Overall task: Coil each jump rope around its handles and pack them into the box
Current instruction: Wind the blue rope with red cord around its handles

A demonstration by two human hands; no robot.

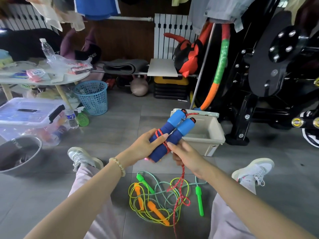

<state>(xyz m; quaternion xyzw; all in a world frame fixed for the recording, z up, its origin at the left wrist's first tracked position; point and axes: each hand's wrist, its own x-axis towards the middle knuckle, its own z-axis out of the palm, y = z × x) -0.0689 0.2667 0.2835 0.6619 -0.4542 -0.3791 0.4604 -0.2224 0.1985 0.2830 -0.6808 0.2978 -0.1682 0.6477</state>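
1. Jump rope with blue foam handles (172, 135): the pair is held side by side, above the floor and just in front of the beige box (205, 145), with only a turn or two of red cord (180, 180) across their middle.
2. The left hand (148, 144) wraps the lower half of both handles, thumb lying over the wound cord; judging by that, it serves as the clamp, and it should keep the two handles parallel so the turns cannot slip between them.
3. The right hand (186, 157) pinches the red cord close to the handles, fingers curled round it. Working this near the bundle should give good control; each turn ought to be pulled snug and laid beside the one before it, not over it.
4. Most of the cord hangs down to the floor, where it crosses the orange-handled rope (158, 213) and the green-handled rope (199, 202). The likely snag is a red loop dragging those cords up, so slack is best drawn slowly and shaken free first.
5. The box appears to hold no rope yet, so coiling is at an early stage.
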